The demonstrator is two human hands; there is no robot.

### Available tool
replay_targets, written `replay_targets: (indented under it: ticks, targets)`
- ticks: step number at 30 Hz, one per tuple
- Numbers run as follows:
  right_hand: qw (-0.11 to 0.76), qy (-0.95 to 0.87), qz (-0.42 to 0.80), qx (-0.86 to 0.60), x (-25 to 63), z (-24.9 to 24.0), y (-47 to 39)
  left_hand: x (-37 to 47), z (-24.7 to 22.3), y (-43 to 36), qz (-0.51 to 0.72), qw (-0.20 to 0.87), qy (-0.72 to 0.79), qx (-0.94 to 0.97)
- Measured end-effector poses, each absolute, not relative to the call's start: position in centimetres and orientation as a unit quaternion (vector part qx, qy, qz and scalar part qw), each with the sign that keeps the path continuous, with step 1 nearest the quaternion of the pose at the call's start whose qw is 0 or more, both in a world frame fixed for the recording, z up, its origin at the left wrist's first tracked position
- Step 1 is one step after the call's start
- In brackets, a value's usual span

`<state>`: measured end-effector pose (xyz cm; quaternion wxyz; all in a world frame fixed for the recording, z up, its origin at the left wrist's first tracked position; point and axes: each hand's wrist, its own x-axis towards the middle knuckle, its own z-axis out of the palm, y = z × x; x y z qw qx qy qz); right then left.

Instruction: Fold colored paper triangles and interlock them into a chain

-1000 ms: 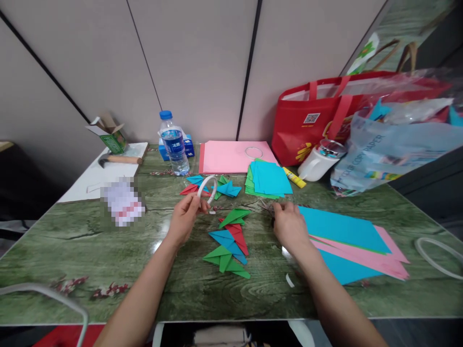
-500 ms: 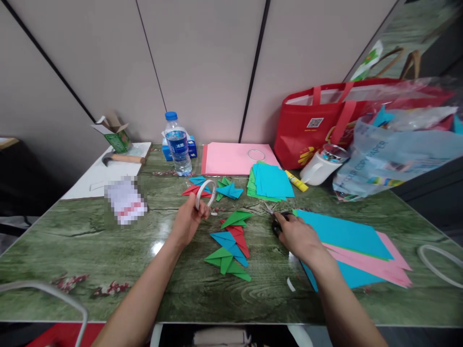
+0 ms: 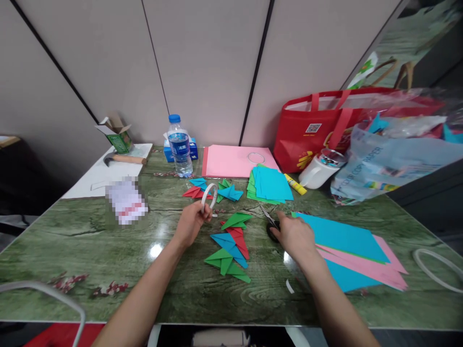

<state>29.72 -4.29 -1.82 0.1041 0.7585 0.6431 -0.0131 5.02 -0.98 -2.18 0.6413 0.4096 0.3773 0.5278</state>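
My left hand (image 3: 192, 222) is closed around a narrow roll of white tape (image 3: 209, 196), held upright above the table. My right hand (image 3: 296, 234) hovers at the black handles of a pair of scissors (image 3: 271, 224), with thumb and forefinger apart. The scissors lie on the tabletop, blades pointing away to the left; part of the handles is hidden by the hand. Between my hands runs a row of overlapping folded paper pieces in green (image 3: 224, 260), blue (image 3: 231, 245) and red (image 3: 239, 240). More folded pieces (image 3: 230, 193) lie just beyond the tape.
Blue square sheets (image 3: 273, 183) and a yellow glue stick (image 3: 295, 184) lie farther back, near a white mug (image 3: 321, 169) and red bag (image 3: 307, 125). Larger coloured sheets (image 3: 347, 236) lie right. A water bottle (image 3: 180, 149) and hammer (image 3: 125, 158) are at the back left.
My right hand has loosened and shifted slightly off the scissors, which now show more of their handles and lie a little farther left. My left hand still holds the tape, slightly lower and to the right.
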Motion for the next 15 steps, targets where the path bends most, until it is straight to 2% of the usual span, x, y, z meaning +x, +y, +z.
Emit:
replay_targets:
  ticks: [5,7,9,12,13,15]
  targets:
    - [0.08,0.635,-0.063,0.766,30.3,-2.4,-3.9,5.2,-2.3,-1.2,0.55,0.632,0.363,0.408]
    - [0.034,0.629,-0.111,0.769,31.3,-2.4,-3.7,5.1,-2.3,-1.2,0.555,0.631,0.355,0.41]
    - [-0.061,0.623,-0.197,0.754,32.4,-2.1,-3.8,5.0,-2.2,-1.2,0.554,0.633,0.352,0.41]
    - [-0.253,0.59,-0.427,0.636,33.3,-0.9,-4.4,5.0,-2.1,-1.2,0.549,0.637,0.359,0.405]
    - [-0.299,0.57,-0.502,0.577,33.1,-0.4,-4.8,5.0,-2.1,-1.2,0.547,0.64,0.361,0.402]
    - [-0.335,0.534,-0.615,0.475,32.1,0.6,-5.5,5.1,-2.2,-1.2,0.54,0.646,0.362,0.399]
